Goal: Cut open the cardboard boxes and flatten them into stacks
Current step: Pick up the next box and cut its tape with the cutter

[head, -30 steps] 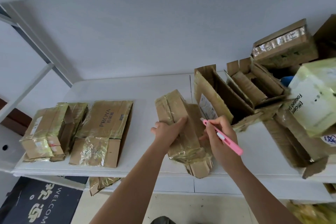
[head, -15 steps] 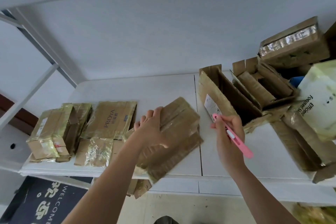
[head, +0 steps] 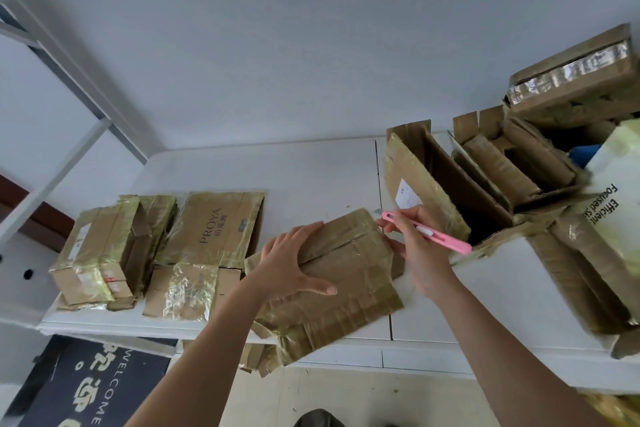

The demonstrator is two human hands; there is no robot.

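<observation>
Two hands share work: left hand (head: 293,263) presses flat, open, steadying the taped box (head: 341,279); right hand (head: 417,250) grips the pink cutter (head: 427,233) beside it.

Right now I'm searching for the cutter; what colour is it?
Pink, in the right hand's grip; head view: cutter.

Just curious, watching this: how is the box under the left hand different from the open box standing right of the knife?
The flat box lies collapsed on the table, its front edge overhanging, while the open box stands up with a hollow inside. The left hand presses on the flat box; no hand touches the open box. The open box bears a white label; none shows on the flat box. Both are brown cardboard with glossy tape.
</observation>
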